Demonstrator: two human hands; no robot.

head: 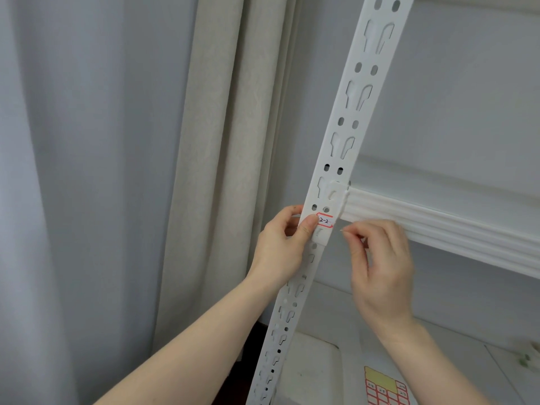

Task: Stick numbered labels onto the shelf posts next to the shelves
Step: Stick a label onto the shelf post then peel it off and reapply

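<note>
On the white slotted shelf post [336, 159], just where the shelf [438, 226] meets it, my left hand [285, 244] wraps the post's left edge, thumb pressed flat against the left end of a small red-bordered label [325, 220] marked "2-2". The label lies on the post's face, level with the shelf's ribbed front edge. My right hand [380, 258] hovers just right of the post, fingers curled and thumb and forefinger pinched together near the label's right end; I cannot tell whether they hold anything. Below, on the lower shelf [453, 361], lies a sheet of labels [384, 387] with red-bordered stickers and a yellow patch. Left of the post hang a cream curtain [222, 156] and a pale grey curtain [73, 171].
</note>
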